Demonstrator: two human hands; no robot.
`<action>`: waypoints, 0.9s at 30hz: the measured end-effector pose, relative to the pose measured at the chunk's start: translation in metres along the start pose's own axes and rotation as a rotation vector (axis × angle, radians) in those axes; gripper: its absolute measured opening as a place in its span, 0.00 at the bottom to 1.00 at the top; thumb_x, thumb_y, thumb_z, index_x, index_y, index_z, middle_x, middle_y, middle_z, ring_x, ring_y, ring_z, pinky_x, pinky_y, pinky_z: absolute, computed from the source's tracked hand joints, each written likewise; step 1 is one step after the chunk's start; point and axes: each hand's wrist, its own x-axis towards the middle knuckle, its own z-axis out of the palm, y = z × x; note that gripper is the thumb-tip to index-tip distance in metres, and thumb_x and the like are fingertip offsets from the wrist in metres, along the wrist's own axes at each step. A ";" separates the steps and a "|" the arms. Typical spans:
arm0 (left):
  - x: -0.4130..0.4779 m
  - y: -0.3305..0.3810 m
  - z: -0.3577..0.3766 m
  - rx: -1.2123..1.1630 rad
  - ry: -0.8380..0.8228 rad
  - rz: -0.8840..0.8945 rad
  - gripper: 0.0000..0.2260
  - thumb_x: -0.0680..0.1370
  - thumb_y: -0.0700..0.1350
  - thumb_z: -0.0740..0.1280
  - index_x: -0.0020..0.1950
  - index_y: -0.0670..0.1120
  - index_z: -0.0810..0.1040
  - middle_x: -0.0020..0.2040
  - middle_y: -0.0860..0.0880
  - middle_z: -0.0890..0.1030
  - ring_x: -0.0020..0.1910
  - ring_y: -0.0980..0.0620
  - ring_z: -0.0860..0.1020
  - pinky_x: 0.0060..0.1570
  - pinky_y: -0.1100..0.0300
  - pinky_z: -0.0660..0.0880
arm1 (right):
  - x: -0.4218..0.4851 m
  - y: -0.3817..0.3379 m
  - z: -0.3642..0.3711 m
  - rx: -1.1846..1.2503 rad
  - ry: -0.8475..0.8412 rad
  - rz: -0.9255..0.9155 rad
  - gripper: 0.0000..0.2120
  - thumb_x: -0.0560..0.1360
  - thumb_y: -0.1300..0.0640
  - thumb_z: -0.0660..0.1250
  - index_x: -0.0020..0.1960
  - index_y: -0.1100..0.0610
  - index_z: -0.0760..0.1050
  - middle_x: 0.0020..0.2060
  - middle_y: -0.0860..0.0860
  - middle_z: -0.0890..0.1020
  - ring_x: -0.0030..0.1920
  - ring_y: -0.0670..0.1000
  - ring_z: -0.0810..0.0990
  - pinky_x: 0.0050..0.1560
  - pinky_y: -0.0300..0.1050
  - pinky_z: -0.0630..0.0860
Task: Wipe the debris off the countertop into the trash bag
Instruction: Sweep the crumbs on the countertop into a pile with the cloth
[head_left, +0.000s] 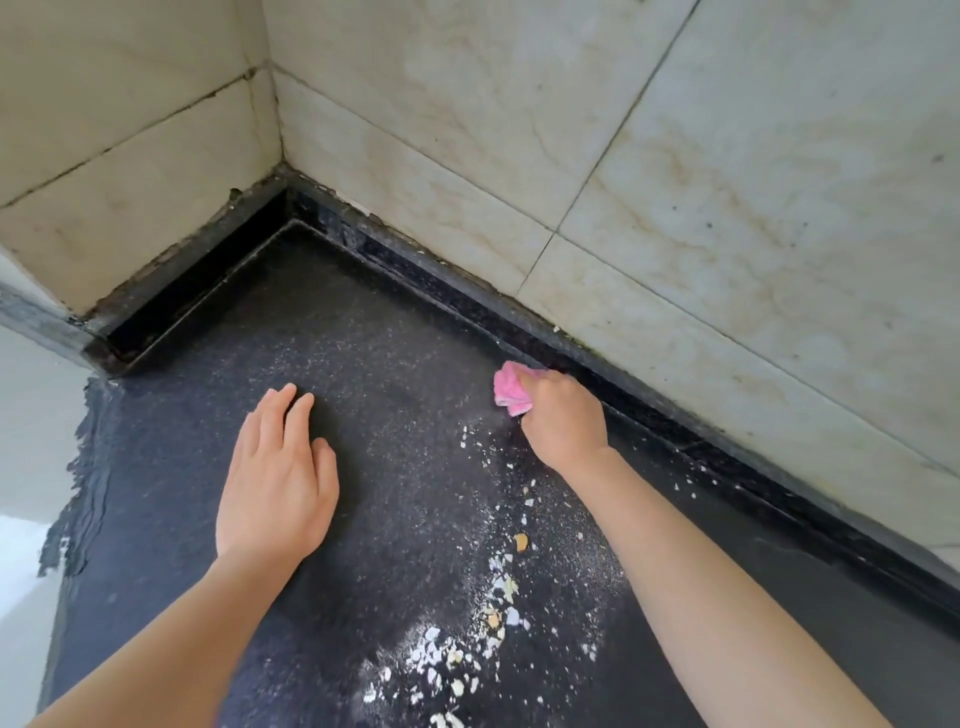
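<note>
Right hand (563, 415) is bunched around a crumpled pink cloth (510, 388), pressing it on the dark speckled stone tabletop (395, 364) near the back ledge. Left hand (278, 480) lies flat, fingers straight. White and tan crumbly debris (467, 644) trails toward the near edge.

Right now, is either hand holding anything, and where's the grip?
The right hand grips the bunched pink cloth at its near end; the far end sticks out past the fingers. The left hand lies flat on the countertop, holding nothing.

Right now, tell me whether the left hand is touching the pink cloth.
Apart. The head view shows bare countertop between the left hand and the pink cloth, which the right hand grips.
</note>
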 end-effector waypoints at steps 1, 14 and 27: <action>0.000 0.000 0.000 0.003 0.000 -0.004 0.21 0.81 0.45 0.54 0.73 0.39 0.64 0.75 0.42 0.62 0.76 0.45 0.56 0.75 0.50 0.52 | -0.007 0.009 -0.005 -0.019 -0.058 0.022 0.12 0.76 0.62 0.62 0.57 0.58 0.78 0.42 0.54 0.79 0.47 0.57 0.79 0.38 0.46 0.72; 0.003 0.003 0.005 -0.023 0.007 -0.065 0.20 0.81 0.45 0.54 0.72 0.39 0.64 0.74 0.43 0.62 0.75 0.44 0.56 0.74 0.47 0.57 | -0.039 0.020 0.013 -0.013 -0.021 0.007 0.31 0.76 0.66 0.60 0.77 0.50 0.59 0.53 0.58 0.79 0.50 0.59 0.79 0.46 0.50 0.75; 0.002 0.004 0.001 -0.019 -0.025 -0.062 0.21 0.81 0.46 0.53 0.72 0.39 0.64 0.75 0.43 0.61 0.75 0.44 0.56 0.74 0.46 0.56 | 0.024 0.001 -0.039 0.269 0.042 0.033 0.16 0.73 0.64 0.64 0.55 0.50 0.83 0.38 0.54 0.84 0.35 0.55 0.82 0.33 0.46 0.76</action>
